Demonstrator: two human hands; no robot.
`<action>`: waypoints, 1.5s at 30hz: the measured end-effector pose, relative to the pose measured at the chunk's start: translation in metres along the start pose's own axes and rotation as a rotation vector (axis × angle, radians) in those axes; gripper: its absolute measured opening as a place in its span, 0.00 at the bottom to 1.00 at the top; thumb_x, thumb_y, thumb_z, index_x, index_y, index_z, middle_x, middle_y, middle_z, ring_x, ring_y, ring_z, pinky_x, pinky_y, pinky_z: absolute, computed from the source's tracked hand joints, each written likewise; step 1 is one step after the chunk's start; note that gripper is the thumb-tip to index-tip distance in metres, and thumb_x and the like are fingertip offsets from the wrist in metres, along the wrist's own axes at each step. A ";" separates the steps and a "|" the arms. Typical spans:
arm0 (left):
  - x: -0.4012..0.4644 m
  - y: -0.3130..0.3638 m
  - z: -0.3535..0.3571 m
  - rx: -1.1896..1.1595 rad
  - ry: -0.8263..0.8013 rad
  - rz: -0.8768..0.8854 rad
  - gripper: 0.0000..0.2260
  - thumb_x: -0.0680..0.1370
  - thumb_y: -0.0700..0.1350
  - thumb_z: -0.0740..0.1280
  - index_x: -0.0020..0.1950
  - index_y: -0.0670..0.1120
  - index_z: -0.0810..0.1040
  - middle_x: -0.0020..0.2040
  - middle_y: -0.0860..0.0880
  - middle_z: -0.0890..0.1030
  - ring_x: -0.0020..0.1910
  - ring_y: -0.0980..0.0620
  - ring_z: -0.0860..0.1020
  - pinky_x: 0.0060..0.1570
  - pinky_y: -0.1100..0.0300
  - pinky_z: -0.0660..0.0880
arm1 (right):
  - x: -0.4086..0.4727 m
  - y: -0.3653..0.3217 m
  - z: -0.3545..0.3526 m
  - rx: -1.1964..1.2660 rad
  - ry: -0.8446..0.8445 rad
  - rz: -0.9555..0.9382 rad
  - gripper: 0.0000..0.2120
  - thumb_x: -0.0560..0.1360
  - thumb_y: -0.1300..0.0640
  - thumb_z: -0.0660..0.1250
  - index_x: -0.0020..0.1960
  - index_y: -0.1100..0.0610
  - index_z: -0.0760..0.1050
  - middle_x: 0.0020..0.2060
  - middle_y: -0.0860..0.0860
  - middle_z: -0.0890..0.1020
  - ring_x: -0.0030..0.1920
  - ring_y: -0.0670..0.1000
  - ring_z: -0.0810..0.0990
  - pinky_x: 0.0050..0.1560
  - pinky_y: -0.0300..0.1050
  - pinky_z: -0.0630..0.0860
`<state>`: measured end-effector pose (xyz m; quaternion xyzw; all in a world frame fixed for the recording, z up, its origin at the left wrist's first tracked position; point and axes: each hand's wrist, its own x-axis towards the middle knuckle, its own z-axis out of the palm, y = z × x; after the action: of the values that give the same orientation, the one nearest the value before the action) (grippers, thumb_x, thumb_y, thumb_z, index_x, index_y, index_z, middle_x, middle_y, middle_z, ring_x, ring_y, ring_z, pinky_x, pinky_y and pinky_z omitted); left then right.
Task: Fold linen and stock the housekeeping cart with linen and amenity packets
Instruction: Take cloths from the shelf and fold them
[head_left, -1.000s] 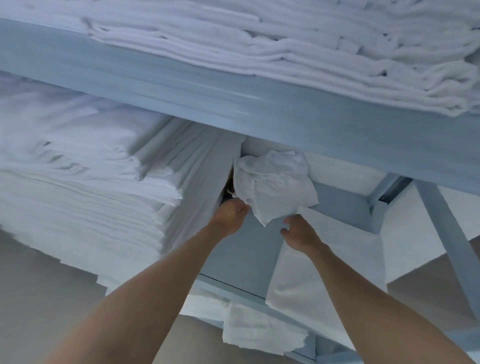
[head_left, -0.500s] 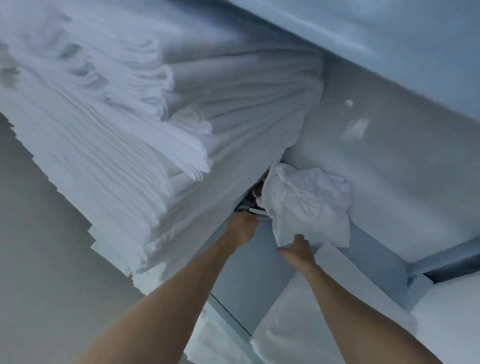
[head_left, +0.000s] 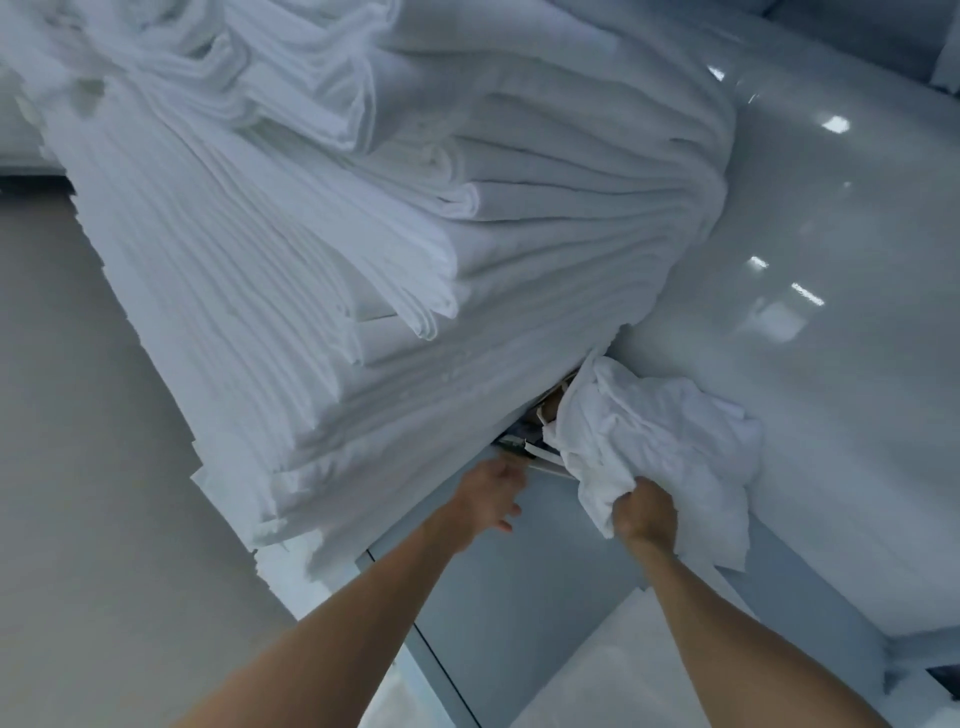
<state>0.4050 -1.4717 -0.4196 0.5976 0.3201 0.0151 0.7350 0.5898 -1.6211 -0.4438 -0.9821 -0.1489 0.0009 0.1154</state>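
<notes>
On shelf, far left through centre: tall stack of folded white linen (head_left: 322, 270), edges fanned and leaning. Below its lower corner: left hand (head_left: 491, 493), fingers loosely extended, reaching at small items (head_left: 524, 447) too indistinct to name; no clear hold. Right of it: crumpled white cloth (head_left: 660, 436), gripped at its lower edge by right hand (head_left: 644, 512). Far right: glossy pale shelf wall (head_left: 831, 312).
</notes>
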 end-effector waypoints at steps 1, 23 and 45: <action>-0.002 0.003 -0.001 -0.002 -0.007 -0.006 0.15 0.83 0.43 0.60 0.67 0.39 0.73 0.63 0.42 0.75 0.49 0.46 0.77 0.45 0.53 0.79 | 0.004 0.001 -0.010 0.074 0.036 0.040 0.10 0.77 0.65 0.61 0.50 0.69 0.79 0.50 0.64 0.82 0.52 0.63 0.80 0.54 0.55 0.77; -0.015 0.021 0.070 -0.183 -0.177 -0.101 0.27 0.75 0.46 0.73 0.73 0.49 0.69 0.69 0.49 0.74 0.64 0.49 0.74 0.63 0.57 0.72 | -0.074 0.089 -0.056 0.291 -0.175 0.457 0.10 0.74 0.69 0.60 0.47 0.68 0.80 0.40 0.59 0.81 0.44 0.60 0.79 0.44 0.49 0.73; -0.009 0.033 0.045 0.058 -0.088 -0.032 0.20 0.80 0.37 0.62 0.73 0.44 0.70 0.71 0.40 0.73 0.67 0.39 0.75 0.61 0.44 0.77 | 0.026 0.024 -0.058 0.106 -0.062 0.157 0.17 0.80 0.53 0.65 0.63 0.64 0.75 0.62 0.65 0.77 0.61 0.65 0.74 0.64 0.55 0.67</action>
<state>0.4323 -1.5050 -0.3823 0.6134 0.2974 -0.0323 0.7309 0.6241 -1.6492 -0.3922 -0.9827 -0.0745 0.0481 0.1623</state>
